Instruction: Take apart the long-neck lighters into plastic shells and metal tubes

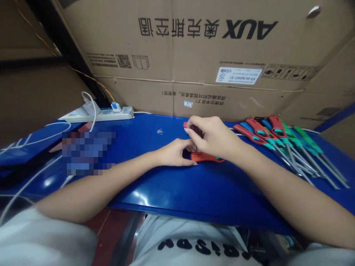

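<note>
An orange handle of a long-necked lighter [208, 158] lies on the blue tabletop [155, 188] in front of me. My left hand [175, 153] steadies its left end, with the thumb at the near side. My right hand [215, 135] is closed around a screwdriver [185, 125], whose red end sticks out past the fingers. The screwdriver's thin shaft points down to the orange handle; its tip is too small to make out. My right wrist covers the right part of the lighter.
Several long-necked lighters [287, 142] with red, green and blue handles lie piled at the right. Tiny metal pieces [160, 131] are scattered left of my hands. A white power strip [102, 114] with cables stands at the back left. Behind rises a cardboard sheet [155, 55].
</note>
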`<state>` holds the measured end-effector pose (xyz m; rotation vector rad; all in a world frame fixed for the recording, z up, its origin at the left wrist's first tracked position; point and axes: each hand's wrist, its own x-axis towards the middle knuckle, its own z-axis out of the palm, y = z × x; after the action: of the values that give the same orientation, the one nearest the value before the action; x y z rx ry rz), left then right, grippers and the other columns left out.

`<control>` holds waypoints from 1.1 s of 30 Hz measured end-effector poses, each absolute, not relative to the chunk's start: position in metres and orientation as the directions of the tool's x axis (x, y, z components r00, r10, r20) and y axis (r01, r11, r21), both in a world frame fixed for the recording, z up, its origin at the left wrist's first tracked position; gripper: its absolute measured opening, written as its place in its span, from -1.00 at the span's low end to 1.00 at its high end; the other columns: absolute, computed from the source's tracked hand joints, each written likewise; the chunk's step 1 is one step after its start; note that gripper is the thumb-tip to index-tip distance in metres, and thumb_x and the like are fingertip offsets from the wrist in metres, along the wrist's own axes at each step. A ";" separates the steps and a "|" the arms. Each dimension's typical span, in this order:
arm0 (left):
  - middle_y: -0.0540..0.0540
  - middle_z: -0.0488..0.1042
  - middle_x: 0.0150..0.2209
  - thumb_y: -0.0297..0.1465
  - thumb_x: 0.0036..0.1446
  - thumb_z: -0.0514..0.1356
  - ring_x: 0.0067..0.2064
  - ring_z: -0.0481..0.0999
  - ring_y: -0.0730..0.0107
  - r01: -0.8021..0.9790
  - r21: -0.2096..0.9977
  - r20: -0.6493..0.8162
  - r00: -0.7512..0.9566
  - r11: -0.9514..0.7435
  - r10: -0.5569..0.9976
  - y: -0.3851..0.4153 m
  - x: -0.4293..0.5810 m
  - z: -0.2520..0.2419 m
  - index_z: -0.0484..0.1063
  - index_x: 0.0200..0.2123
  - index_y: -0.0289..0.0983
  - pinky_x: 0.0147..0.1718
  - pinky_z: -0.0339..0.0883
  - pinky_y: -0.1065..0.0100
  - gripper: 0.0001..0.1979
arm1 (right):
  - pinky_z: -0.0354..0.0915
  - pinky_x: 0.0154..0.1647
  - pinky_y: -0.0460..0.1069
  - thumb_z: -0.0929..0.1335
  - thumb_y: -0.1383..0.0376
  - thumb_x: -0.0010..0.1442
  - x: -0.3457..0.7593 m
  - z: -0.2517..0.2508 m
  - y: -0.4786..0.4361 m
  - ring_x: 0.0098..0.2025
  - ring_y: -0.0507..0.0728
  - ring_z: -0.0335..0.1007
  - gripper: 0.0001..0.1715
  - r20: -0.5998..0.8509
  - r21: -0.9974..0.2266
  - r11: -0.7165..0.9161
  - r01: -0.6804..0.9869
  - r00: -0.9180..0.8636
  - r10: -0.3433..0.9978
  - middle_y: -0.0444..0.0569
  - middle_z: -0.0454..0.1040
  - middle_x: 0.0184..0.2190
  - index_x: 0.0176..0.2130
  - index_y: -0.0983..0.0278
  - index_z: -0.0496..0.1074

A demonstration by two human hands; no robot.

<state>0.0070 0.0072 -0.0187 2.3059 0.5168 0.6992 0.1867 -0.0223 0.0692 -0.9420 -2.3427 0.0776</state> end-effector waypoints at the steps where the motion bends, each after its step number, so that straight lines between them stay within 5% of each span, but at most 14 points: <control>1: -0.17 0.61 -0.16 -0.38 0.05 0.42 -0.15 0.62 0.21 0.173 0.684 0.341 0.783 -0.708 0.521 0.007 0.007 -0.019 0.45 -0.10 -0.31 -0.12 0.50 0.20 -0.64 | 0.22 -0.36 -0.05 0.29 0.34 0.30 0.188 0.065 -0.022 -0.42 0.08 0.43 -0.88 0.528 -0.281 0.739 0.612 -0.545 0.652 -0.03 0.56 -0.41 -0.28 0.27 0.41; 7: -0.11 0.57 -0.25 -0.35 0.06 0.43 -0.23 0.59 0.29 0.154 0.661 0.367 0.787 -0.734 0.496 0.008 0.007 -0.019 0.43 -0.13 -0.33 -0.22 0.47 0.30 -0.65 | 0.23 -0.41 -0.09 0.31 0.32 0.29 0.195 0.056 -0.021 -0.50 0.03 0.38 -0.88 0.594 -0.355 0.743 0.567 -0.477 0.647 -0.09 0.53 -0.46 -0.30 0.29 0.42; 17: -0.22 0.59 -0.09 -0.30 0.14 0.36 -0.10 0.59 0.17 0.205 0.586 0.337 0.818 -0.784 0.466 0.008 0.004 -0.015 0.45 -0.04 -0.34 -0.07 0.46 0.18 -0.63 | 0.19 -0.36 -0.07 0.28 0.29 0.34 0.187 0.055 -0.027 -0.45 0.05 0.41 -0.83 0.531 -0.321 0.648 0.691 -0.435 0.727 -0.04 0.55 -0.43 -0.27 0.30 0.42; 24: -0.16 0.58 -0.17 -0.29 0.15 0.35 -0.16 0.58 0.22 0.204 0.527 0.360 0.826 -0.825 0.433 0.007 0.004 -0.013 0.45 -0.09 -0.30 -0.13 0.46 0.24 -0.69 | 0.05 -0.43 0.02 0.12 0.16 0.46 0.176 0.072 -0.048 -0.34 0.31 0.54 -0.47 0.350 0.126 0.255 0.959 -0.283 0.893 0.28 0.57 -0.41 -0.22 0.40 0.51; 30: -0.18 0.59 -0.09 -0.31 0.16 0.34 -0.09 0.59 0.18 0.205 0.526 0.356 0.829 -0.825 0.432 0.008 0.002 -0.015 0.47 -0.07 -0.29 -0.08 0.46 0.20 -0.71 | 0.06 -0.45 0.02 0.17 0.35 0.39 0.180 0.077 -0.042 -0.28 0.24 0.52 -0.68 0.199 0.061 0.506 0.861 -0.507 0.839 0.19 0.61 -0.23 -0.01 0.38 0.42; 33: -0.18 0.60 -0.12 -0.33 0.18 0.31 -0.09 0.60 0.18 0.189 0.539 0.361 0.828 -0.821 0.428 0.007 0.002 -0.016 0.48 -0.13 -0.30 -0.07 0.47 0.20 -0.77 | 0.12 -0.38 -0.02 0.22 0.42 0.30 0.189 0.084 -0.044 -0.21 0.17 0.50 -0.57 0.129 -0.045 0.713 0.700 -0.704 0.699 0.11 0.59 -0.11 0.14 0.34 0.33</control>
<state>0.0023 0.0074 -0.0157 2.5157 0.4555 0.6559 0.1895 -0.0444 0.0837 -1.1406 -2.7796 -0.0115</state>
